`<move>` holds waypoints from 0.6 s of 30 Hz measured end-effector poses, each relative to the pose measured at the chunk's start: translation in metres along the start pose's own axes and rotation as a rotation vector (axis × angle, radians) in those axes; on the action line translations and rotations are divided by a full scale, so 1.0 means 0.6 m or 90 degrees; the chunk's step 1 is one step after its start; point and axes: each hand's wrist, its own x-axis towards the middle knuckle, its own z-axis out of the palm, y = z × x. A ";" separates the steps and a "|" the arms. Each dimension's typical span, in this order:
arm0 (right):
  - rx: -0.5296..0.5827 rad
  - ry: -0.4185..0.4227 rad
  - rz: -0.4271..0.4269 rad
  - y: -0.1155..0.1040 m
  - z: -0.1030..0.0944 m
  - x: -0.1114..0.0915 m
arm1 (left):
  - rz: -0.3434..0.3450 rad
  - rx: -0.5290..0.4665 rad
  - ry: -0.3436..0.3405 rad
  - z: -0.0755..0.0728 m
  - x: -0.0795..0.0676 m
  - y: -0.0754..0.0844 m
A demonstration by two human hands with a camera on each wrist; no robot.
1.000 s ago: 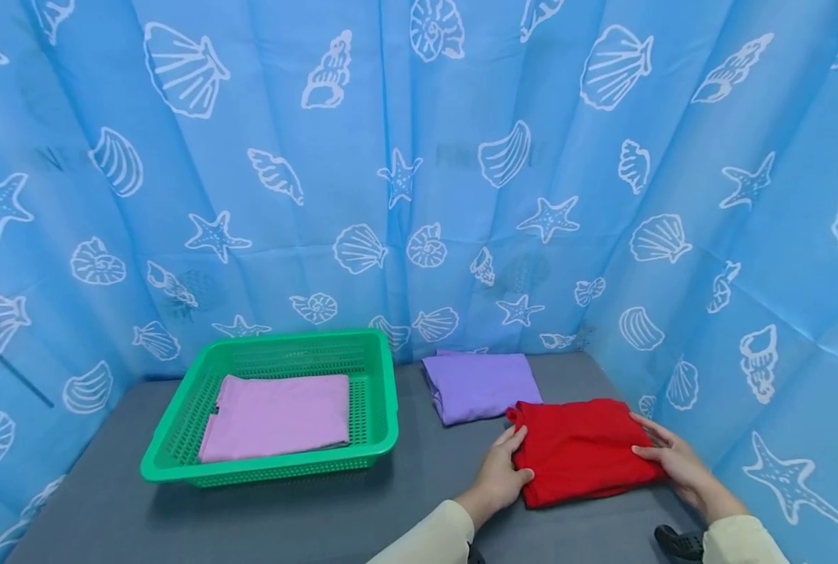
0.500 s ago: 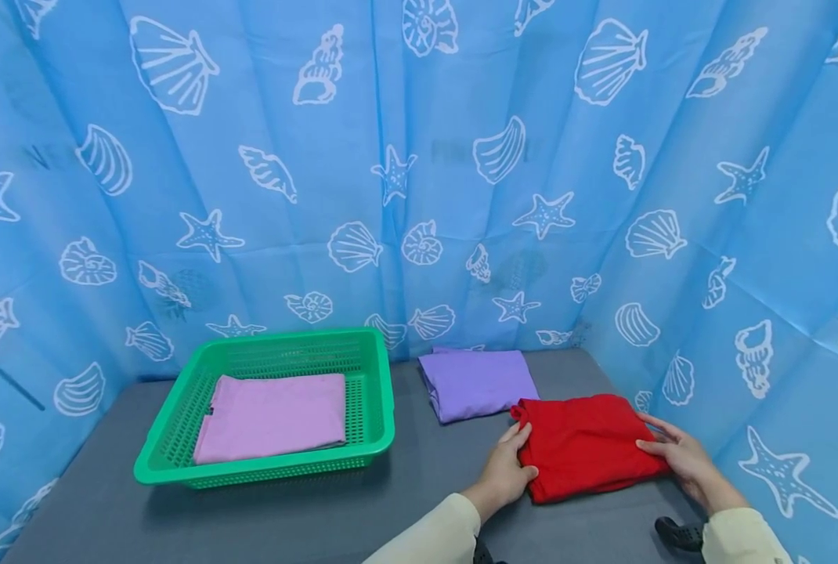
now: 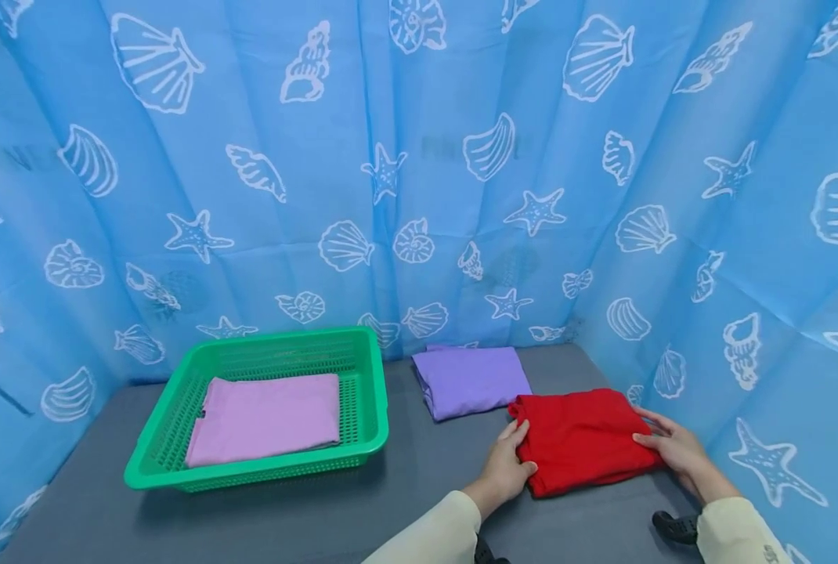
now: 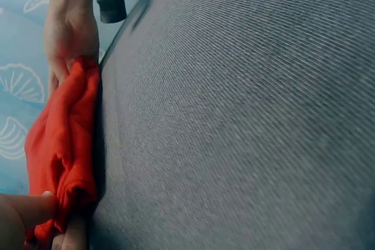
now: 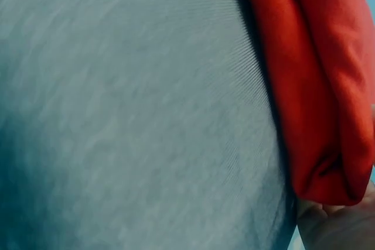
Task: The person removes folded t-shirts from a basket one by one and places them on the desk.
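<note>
A folded red cloth (image 3: 581,439) lies on the right part of the grey table, with both hands at its ends. At its left end the left hand (image 3: 505,468) pinches the edge; in the left wrist view the thumb (image 4: 36,208) is on top and the fingers (image 4: 75,235) reach underneath. My right hand (image 3: 678,454) grips the opposite end, its thumb over the cloth. In the right wrist view, the red folds (image 5: 316,98) rest over fingers (image 5: 331,212) below them, while most of that hand is out of frame.
A green basket (image 3: 133,470) on the left holds a folded pink cloth (image 3: 267,419). Behind the red cloth lies a folded purple cloth (image 3: 471,382). Blue shell-print curtains (image 3: 433,188) border the grey table (image 3: 419,501) at the back and sides.
The head view has turned slightly right. Both hands keep their hold on the red cloth, which has shifted a little away and to the right relative to the purple cloth.
</note>
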 end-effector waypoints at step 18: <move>-0.052 0.196 -0.090 -0.061 0.033 -0.063 | 0.013 -0.179 -0.009 -0.067 -0.030 -0.011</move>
